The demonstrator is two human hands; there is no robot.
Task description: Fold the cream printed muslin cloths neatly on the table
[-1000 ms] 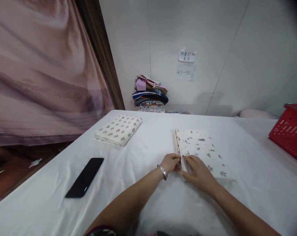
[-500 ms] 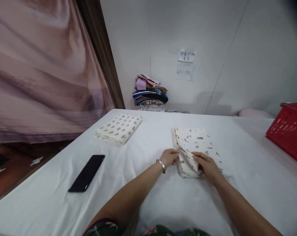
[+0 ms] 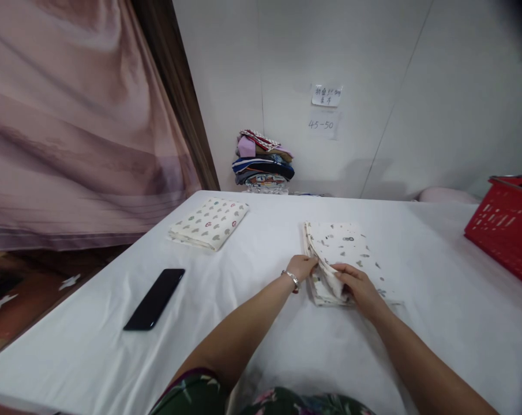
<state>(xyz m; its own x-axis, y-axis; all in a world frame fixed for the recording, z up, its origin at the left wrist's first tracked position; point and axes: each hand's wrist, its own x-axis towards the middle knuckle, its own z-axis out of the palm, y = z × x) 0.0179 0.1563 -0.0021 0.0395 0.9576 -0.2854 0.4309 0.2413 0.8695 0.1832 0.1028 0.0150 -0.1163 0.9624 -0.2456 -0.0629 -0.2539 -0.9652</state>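
A white cloth (image 3: 341,248) with small grey prints lies folded in layers on the table, right of the middle. At its left edge my left hand (image 3: 303,267) is closed, fingers pinching the edge of the layers; a silver bracelet sits on that wrist. My right hand (image 3: 358,288) grips a lifted upper layer near the front of the cloth, thumb hidden beneath. Between the two hands this layer is raised and bunched, and a lower layer shows under it. The tips of the left fingers are partly hidden by the cloth.
Another folded cloth (image 3: 211,222) with leaf-like prints lies at the back left. Nearer stands no container, only a black phone (image 3: 154,300) lying flat. A red basket (image 3: 503,225) is at the right edge. Stacked fabrics (image 3: 264,164) rise behind the white-covered table (image 3: 252,242).
My left hand has moved slightly up and further in along the cloth's left edge. My right hand keeps its hold on the lifted layer. The view has shifted a little.
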